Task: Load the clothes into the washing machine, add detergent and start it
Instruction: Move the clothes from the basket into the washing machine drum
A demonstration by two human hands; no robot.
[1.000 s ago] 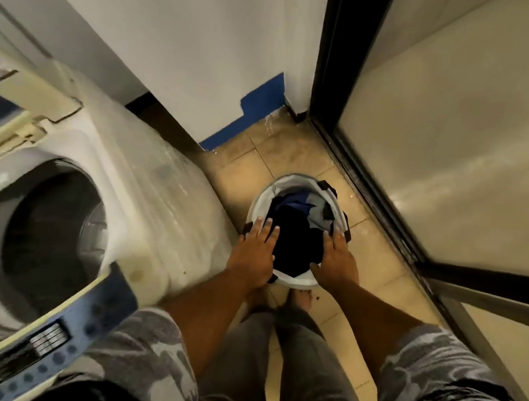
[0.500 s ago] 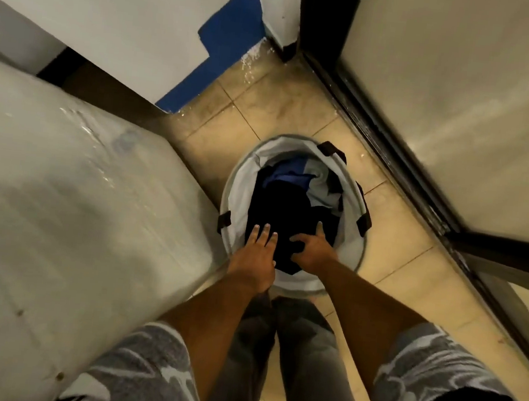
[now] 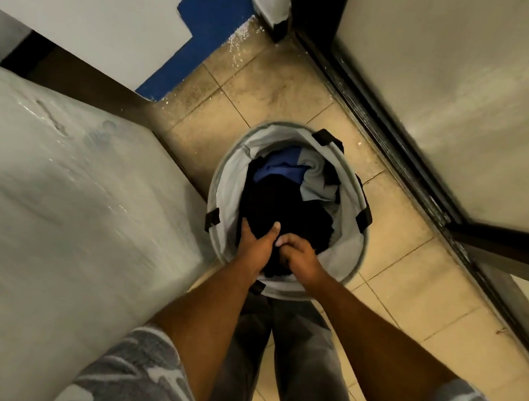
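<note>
- 1 laundry basket (image 3: 226,179) on the tiled floor (image 3: 389,280), round, grey fabric walls, mouth facing straight up at me; sits just past my feet, w/ the washing machine (image 3: 57,209) right beside it on my left.
- 4 black strap tabs visible on the basket rim, spaced round it.
- Clothes inside: 1 big black garment (image 3: 285,209) filling the middle and near side, 1 blue piece (image 3: 281,167) at the far side, 1 light grey piece (image 3: 319,186) far-right. Can't tell if more lie underneath.
- 2 hands, both down in the basket at its near edge, nearly touching each other.
- Left hand (image 3: 256,244): fingers curled over a fold of the black garment, thumb out to one side, a narrow grasp w/ cloth bunched in it.
- Right hand (image 3: 300,254): closed into a loose fist on the same black cloth, knuckles up, thumb tip showing towards the left hand.
- Black garment is a crumpled heap, no clear long axis; the bunch runs from my hands away towards the far rim.
- Only the machine's pale side panel shows; its opening isn't visible.
</note>
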